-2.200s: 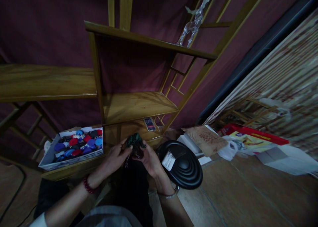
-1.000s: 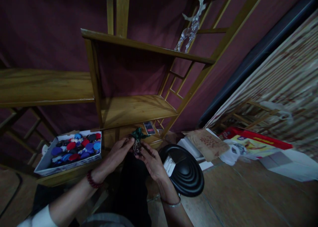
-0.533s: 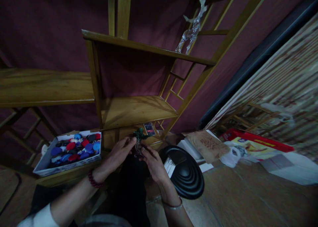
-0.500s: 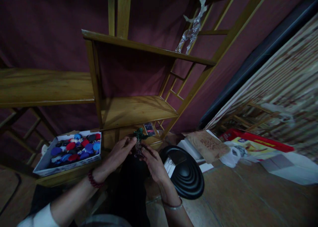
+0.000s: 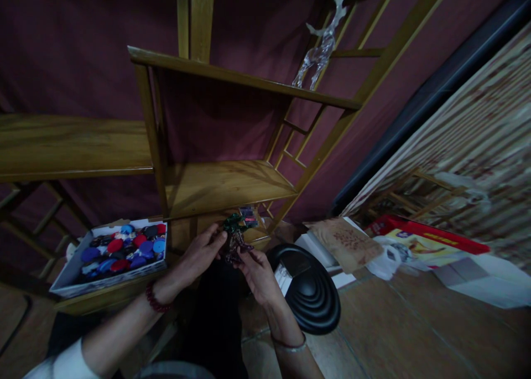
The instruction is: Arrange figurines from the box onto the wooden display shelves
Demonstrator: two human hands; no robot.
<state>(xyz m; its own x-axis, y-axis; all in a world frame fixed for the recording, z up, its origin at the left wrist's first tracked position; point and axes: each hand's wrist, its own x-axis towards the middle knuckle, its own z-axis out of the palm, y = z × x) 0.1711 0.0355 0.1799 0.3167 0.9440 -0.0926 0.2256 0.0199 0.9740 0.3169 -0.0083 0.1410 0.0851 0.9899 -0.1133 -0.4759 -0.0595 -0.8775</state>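
Between my two hands is a small ornament, shiny green at the top and dark purplish-brown below; its exact kind is hard to make out. My left hand grips its left side, thumb and fingers closed against it. On the lower right, my right hand pinches the ornament's edge between thumb and fingers. Just behind it, a small dark card or box with a blurred picture lies on the lowest shelf.
A white box of red, blue and black round caps stands at left. The wooden shelf unit fills the front, a clear deer figurine on its upper board. At right are a black ridged oval base, flattened cardboard and a plastic bag.
The ornament has turned and tilted between my hands, so its lower part shows wider. My right fingers have shifted to a pinch at its lower right edge.
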